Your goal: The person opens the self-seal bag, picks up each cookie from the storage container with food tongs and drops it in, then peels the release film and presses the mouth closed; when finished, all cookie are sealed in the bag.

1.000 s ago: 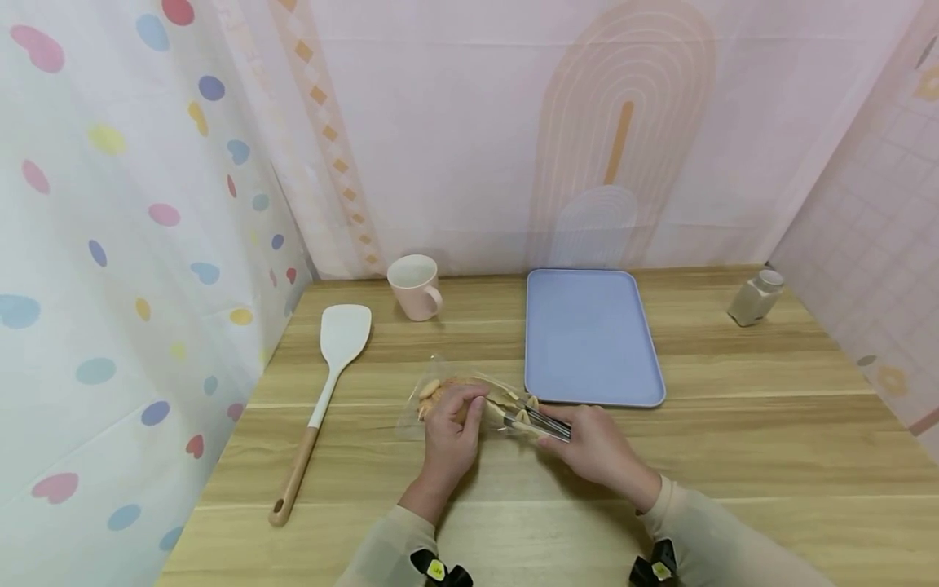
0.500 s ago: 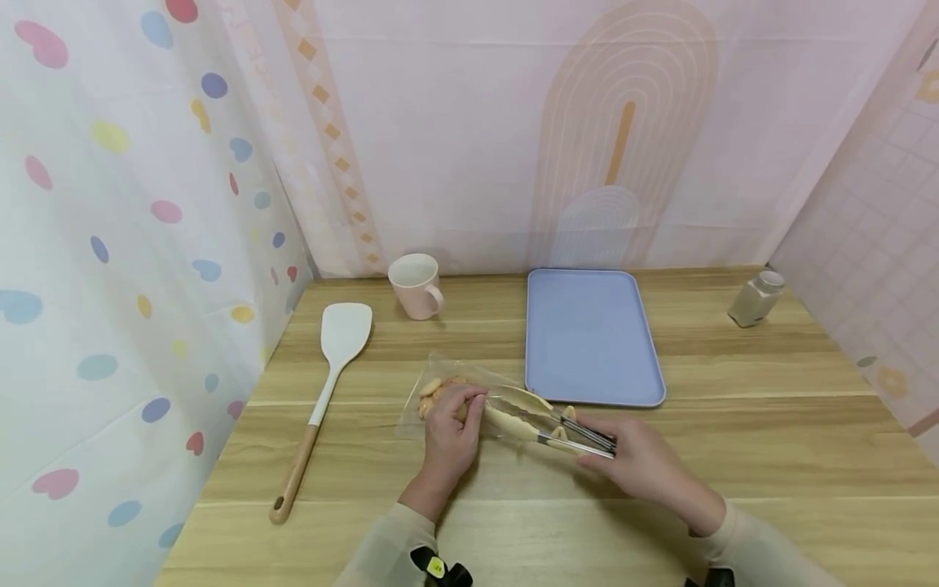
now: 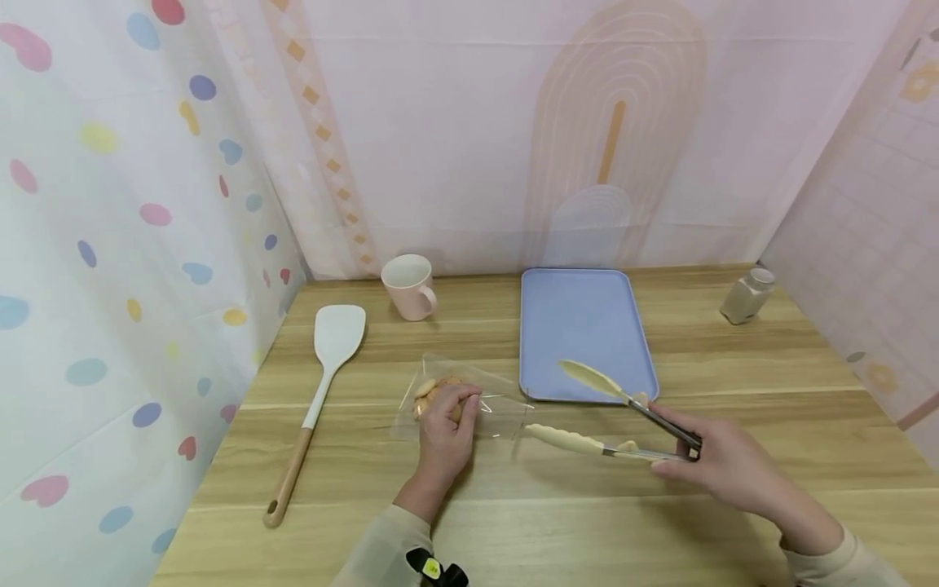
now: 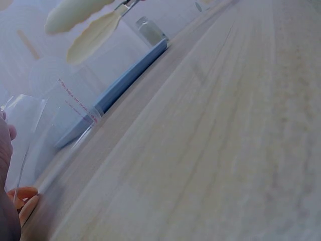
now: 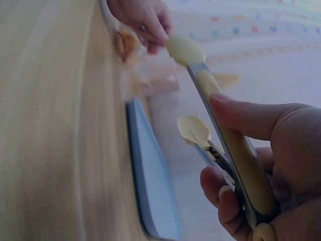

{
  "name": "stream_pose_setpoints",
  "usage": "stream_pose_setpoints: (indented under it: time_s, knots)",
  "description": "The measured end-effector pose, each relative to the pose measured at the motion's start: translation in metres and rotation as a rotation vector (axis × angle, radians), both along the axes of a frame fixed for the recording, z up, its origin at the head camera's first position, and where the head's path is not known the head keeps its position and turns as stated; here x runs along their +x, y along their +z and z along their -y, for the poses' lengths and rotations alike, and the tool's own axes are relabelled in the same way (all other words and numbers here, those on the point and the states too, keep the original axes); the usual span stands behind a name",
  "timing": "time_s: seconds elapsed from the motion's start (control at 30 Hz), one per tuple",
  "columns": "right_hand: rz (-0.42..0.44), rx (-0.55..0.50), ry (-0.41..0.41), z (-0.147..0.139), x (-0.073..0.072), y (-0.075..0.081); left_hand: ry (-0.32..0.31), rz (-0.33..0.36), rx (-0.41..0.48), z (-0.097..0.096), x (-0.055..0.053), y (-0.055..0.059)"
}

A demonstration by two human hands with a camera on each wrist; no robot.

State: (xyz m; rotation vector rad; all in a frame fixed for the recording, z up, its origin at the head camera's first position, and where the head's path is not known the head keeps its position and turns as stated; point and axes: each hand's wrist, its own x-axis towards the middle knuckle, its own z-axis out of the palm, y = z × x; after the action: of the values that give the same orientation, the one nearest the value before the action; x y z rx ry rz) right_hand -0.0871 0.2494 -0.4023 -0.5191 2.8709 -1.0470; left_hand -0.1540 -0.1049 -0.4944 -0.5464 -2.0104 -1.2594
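My left hand (image 3: 446, 432) pinches the upper side of a clear plastic bag (image 3: 504, 412) that lies on the table. Orange-brown and pale food pieces (image 3: 429, 391) sit at the bag's left end, partly covered by the fingers; their kind is unclear. To the right, my right hand (image 3: 734, 469) grips a pair of tongs (image 3: 568, 440) by the handles. The tongs' cream tips are spread wide, with nothing between them. One tip hangs over the front of the blue tray (image 3: 579, 326), the other close to the bag's open end. In the right wrist view thumb and fingers wrap the tongs (image 5: 230, 145).
A white spatula (image 3: 339, 334) with a wooden handle lies at the left. Behind the bag stands a pink mug (image 3: 409, 289). A small glass jar (image 3: 747, 297) is at the back right. Patterned curtains (image 3: 440, 122) border the wooden table (image 3: 528, 522).
My right hand has drawn the tongs rightward out of the bag, and their tips have spread apart. The left hand stays on the bag.
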Motion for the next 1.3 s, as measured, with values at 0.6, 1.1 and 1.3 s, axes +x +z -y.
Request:
stream_pose_setpoints:
  time_s: [0.6, 1.1, 1.3]
  knots:
    - [-0.028, 0.001, -0.3, -0.064, -0.015, -0.013, 0.01, -0.009, -0.005, 0.001, 0.001, 0.002]
    - [-0.041, 0.018, -0.467, -0.109, -0.026, -0.04, -0.004, -0.021, 0.006, 0.0, 0.002, 0.002]
    - [-0.002, 0.021, -0.487, -0.112, -0.03, -0.047, -0.003, 0.0, 0.006, 0.0, 0.002, 0.001]
